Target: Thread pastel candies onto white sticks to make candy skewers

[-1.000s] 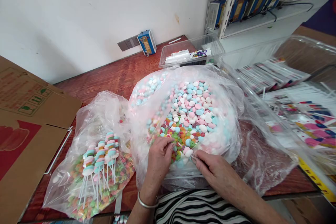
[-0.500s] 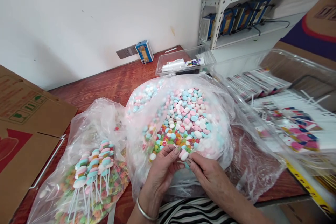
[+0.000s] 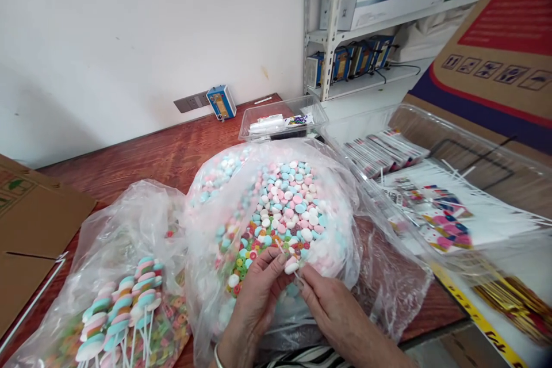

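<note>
Over the large clear bag of candies (image 3: 280, 207), my two hands meet at a thin white stick (image 3: 280, 246) with a few white and pink candies (image 3: 291, 266) on it. My left hand (image 3: 264, 282) is closed, thumb and fingers pinching near the stick's upper end. My right hand (image 3: 330, 302) pinches at the lower side of the candies; its fingertips partly hide what they hold. Inside the bag lie pink, blue and white round candies with small coloured rings. To the left, several finished candy skewers (image 3: 123, 307) rest on a second bag of gummy rings (image 3: 176, 316).
A clear bin (image 3: 366, 121) with packaging and white sticks stands at the right. Behind the big bag is a small clear tray (image 3: 319, 121). Cardboard boxes (image 3: 38, 230) flank the table (image 3: 142, 149). A blue device (image 3: 221, 102) sits by the wall, near shelving (image 3: 330, 40).
My view has turned right and up, so everything sits further left and lower. Both hands stay together at the stick. The blue candy by my right fingertips no longer shows.
</note>
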Demonstrator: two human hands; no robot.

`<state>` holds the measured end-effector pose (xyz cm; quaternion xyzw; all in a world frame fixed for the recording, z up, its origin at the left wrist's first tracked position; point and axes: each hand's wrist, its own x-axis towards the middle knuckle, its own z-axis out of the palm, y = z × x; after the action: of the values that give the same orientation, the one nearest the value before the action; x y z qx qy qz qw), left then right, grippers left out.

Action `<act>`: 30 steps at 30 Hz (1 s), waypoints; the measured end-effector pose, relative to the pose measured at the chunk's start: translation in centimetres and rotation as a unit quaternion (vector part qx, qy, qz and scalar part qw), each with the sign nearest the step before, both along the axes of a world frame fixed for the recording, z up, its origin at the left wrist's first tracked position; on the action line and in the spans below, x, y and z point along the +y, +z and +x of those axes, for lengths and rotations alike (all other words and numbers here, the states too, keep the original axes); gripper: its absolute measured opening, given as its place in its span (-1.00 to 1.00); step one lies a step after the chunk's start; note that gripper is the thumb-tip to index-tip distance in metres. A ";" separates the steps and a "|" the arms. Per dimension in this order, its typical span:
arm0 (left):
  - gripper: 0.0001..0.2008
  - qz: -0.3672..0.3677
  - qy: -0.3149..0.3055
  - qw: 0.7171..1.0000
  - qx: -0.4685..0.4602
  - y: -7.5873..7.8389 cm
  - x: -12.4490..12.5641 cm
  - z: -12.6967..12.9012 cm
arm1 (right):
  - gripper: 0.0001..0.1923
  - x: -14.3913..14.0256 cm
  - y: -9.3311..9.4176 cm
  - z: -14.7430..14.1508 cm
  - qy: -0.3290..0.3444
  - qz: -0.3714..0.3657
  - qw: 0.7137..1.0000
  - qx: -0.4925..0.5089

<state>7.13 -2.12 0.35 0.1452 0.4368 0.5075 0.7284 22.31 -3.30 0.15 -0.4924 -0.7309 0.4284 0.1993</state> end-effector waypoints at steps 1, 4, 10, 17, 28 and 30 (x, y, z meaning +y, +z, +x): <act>-0.77 0.007 -0.011 1.000 -0.001 0.0 0.1 0.2 | -0.79 0.2 -0.2 0.0 -0.016 -0.002 0.999 0.027; -0.74 0.028 -0.051 0.998 0.038 0.1 1.1 0.8 | -0.74 0.8 -0.6 0.3 -0.064 -0.008 0.995 0.079; -0.81 0.231 -0.117 0.872 0.415 1.2 6.6 1.9 | -0.75 2.0 -1.4 2.8 -0.124 0.002 0.991 0.050; -0.81 0.361 -0.134 0.696 0.606 0.8 10.4 3.6 | -0.71 2.7 -1.4 5.4 -0.223 -0.002 0.971 0.084; -0.88 0.419 -0.173 0.393 0.800 -3.0 11.5 2.6 | -0.71 2.8 -1.1 5.8 -0.239 0.001 0.964 0.118; -0.88 0.424 -0.165 0.417 0.787 -2.8 11.5 2.4 | -0.73 2.7 -1.1 5.8 -0.231 -0.004 0.965 0.124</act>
<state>9.56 9.35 -2.45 0.8407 0.5164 0.1619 -0.0175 28.12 -0.59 -0.93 -0.5919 -0.5649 0.4315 0.3799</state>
